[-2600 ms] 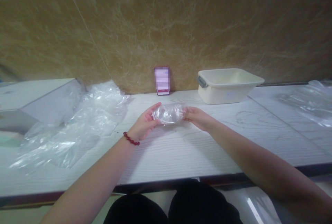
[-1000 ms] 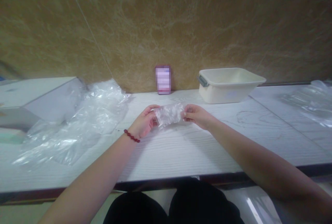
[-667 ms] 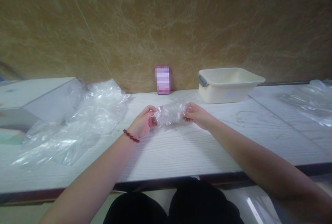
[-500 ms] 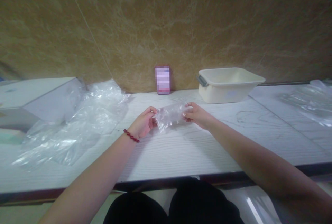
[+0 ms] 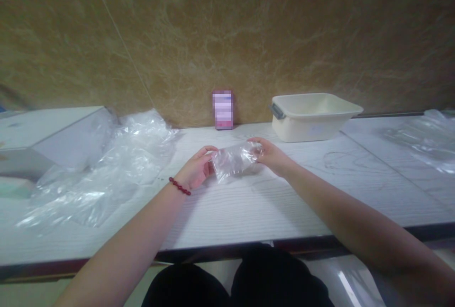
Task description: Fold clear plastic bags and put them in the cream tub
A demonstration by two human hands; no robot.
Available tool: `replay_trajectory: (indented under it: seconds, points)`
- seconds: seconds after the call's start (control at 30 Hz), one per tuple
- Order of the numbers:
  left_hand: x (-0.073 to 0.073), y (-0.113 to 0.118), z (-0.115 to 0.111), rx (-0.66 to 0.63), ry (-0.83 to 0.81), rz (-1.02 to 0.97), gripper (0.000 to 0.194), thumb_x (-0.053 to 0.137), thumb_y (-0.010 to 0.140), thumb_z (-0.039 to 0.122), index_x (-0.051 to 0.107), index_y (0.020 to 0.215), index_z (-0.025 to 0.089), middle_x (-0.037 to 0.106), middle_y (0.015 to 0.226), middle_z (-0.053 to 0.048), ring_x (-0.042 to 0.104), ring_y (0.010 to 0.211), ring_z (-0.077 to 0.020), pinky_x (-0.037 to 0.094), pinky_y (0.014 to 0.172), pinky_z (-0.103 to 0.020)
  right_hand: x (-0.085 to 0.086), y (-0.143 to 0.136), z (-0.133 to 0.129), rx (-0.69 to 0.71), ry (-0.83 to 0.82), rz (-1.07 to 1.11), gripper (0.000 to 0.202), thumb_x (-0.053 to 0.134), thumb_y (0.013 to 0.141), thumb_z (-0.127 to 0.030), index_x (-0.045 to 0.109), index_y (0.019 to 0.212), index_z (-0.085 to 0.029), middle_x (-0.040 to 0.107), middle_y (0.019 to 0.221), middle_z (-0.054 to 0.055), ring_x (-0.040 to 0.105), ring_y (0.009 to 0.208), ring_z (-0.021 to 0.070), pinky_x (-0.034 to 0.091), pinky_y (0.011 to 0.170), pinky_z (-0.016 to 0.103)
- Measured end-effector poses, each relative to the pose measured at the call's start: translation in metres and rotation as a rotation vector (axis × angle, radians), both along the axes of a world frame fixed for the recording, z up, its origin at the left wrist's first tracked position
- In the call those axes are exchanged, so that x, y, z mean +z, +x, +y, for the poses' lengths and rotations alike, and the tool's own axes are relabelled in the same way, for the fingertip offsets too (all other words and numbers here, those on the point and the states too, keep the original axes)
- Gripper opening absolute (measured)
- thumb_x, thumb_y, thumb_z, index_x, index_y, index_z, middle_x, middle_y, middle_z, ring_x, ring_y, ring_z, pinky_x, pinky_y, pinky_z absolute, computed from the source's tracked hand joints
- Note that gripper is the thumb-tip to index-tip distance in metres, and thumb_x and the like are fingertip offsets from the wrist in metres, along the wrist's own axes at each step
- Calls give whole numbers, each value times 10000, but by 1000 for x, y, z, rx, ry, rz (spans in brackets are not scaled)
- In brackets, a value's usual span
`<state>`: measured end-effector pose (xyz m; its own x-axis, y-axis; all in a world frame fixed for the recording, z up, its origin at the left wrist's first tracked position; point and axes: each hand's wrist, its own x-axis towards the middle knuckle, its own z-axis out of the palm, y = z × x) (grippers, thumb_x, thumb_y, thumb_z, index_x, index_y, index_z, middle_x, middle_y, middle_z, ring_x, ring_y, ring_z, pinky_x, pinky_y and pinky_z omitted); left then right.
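Observation:
A small clear plastic bag (image 5: 234,160) is stretched between my two hands, just above the white wood-grain tabletop (image 5: 227,212). My left hand (image 5: 201,167), with a red bead bracelet (image 5: 179,186) at the wrist, is closed on the bag's left end, thumb and fingers pinching its edge. At the other end my right hand (image 5: 268,155) grips the bag; its fingers lie partly behind or inside the clear film, and I cannot tell which. The bag looks crinkled and shiny, and nothing can be made out inside it.
A heap of clear plastic bags (image 5: 106,179) lies at the left, beside a white box (image 5: 53,131). Against the tiled wall leans a phone (image 5: 223,110) with a blurred screen. A cream plastic bin (image 5: 305,127) stands at the back right, and more clear bags (image 5: 426,139) lie far right.
The bag has shifted slightly and its film now spreads over the fingers of my right hand. My left hand has barely moved.

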<state>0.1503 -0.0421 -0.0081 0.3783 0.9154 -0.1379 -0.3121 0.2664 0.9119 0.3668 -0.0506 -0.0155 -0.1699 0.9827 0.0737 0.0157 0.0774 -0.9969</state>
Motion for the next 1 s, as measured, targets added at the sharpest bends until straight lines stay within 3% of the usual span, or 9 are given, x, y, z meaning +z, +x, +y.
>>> replay_trajectory:
  seconds: [0.23,0.37,0.5,0.7,1.0]
  points:
    - [-5,-1,2,-7,28,-27,131,576,679,174,472,759,180,594,768,0,567,603,-91,454,522,-190,3,-2,-2,55,7,13,405,628,568,-164,499,947,-223,548,726,-14,510,639,87,399,522,189]
    - [-8,-2,3,-7,23,-11,181,589,672,205,464,802,196,594,726,6,569,584,-98,452,511,-198,3,-3,-4,19,-1,-72,298,602,629,-296,535,906,-212,480,562,-45,439,494,63,394,469,202]
    - [-8,-2,3,-12,33,16,333,608,651,187,450,939,236,591,716,20,572,583,-93,455,527,-199,0,-3,-1,-7,36,-89,287,612,619,-332,557,863,-191,425,488,-68,399,447,47,364,442,188]
    - [-7,-1,3,4,33,20,248,630,625,211,456,799,185,582,689,12,556,544,-85,441,482,-179,-4,-1,2,-24,13,-21,186,618,596,-297,576,724,-168,537,623,-23,460,527,59,383,490,200]
    - [-6,0,2,10,29,12,149,571,664,156,429,698,182,556,631,29,539,530,-88,425,453,-176,4,-5,-4,-25,-38,89,45,583,564,-176,557,594,-156,571,677,0,491,586,76,400,534,209]
